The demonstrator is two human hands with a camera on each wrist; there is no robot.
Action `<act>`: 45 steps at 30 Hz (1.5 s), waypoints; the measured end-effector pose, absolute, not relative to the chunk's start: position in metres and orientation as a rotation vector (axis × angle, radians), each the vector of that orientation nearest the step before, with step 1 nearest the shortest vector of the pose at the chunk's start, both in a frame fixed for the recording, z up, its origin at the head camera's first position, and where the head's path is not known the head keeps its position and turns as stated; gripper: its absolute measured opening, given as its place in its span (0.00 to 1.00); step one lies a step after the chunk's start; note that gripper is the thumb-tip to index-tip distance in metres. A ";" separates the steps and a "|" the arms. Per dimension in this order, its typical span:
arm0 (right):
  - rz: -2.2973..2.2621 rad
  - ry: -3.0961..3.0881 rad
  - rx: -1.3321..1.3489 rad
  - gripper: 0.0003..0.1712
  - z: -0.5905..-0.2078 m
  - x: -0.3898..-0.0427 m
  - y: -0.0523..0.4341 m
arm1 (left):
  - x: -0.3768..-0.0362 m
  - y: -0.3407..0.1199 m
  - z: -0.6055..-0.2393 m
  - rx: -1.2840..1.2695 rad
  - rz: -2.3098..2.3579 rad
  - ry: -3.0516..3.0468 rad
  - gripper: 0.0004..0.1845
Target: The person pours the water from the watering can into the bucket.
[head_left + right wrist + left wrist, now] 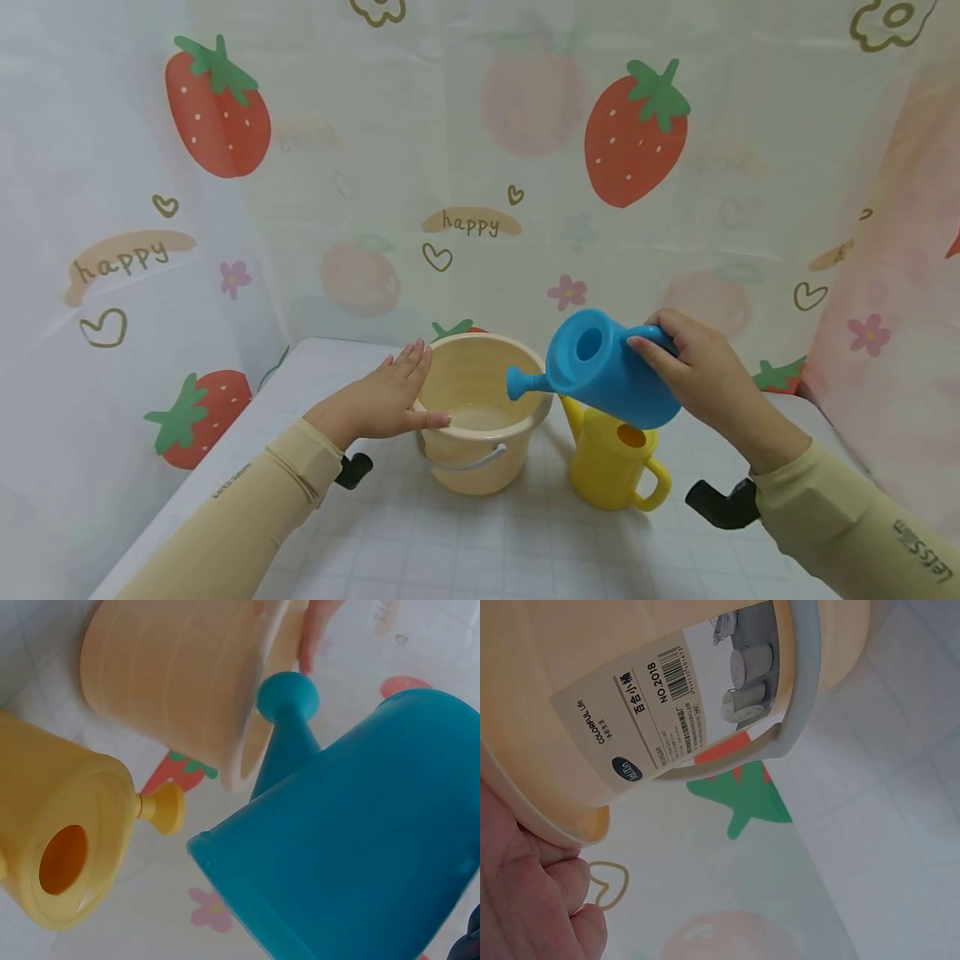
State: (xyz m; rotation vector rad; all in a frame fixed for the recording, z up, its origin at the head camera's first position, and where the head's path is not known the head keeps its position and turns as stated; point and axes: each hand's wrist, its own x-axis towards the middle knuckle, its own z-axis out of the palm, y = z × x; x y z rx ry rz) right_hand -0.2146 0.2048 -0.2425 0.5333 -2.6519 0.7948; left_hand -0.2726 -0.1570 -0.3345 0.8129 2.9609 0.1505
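A blue watering can (626, 379) is held tilted by its handle in my right hand (708, 371), with its spout reaching over the right side of a cream bucket (480, 471). No stream from the spout can be made out. On the bucket's left rim rests my left hand (382, 396), fingers straight and thumb stretched along the front edge. The left wrist view shows those fingers (570, 889) at the rim and a printed label (641, 716) on the bucket's side. Just below the blue can stands a yellow watering can (603, 467), upright and apart from both hands.
The bucket's pale handle (468, 461) hangs down at its front. All stand on a white table (420, 550) with a faint grid. Behind and at both sides hangs a curtain (465, 133) printed with strawberries.
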 end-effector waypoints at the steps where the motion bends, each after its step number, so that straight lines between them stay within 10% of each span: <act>1: 0.792 -2.652 0.534 0.18 -0.242 -0.215 0.205 | -0.273 -0.157 -0.334 0.814 0.151 2.961 0.61; 45: 0.696 -2.630 0.614 0.14 -0.234 -0.210 0.202 | -0.272 -0.157 -0.334 0.823 0.176 2.963 0.61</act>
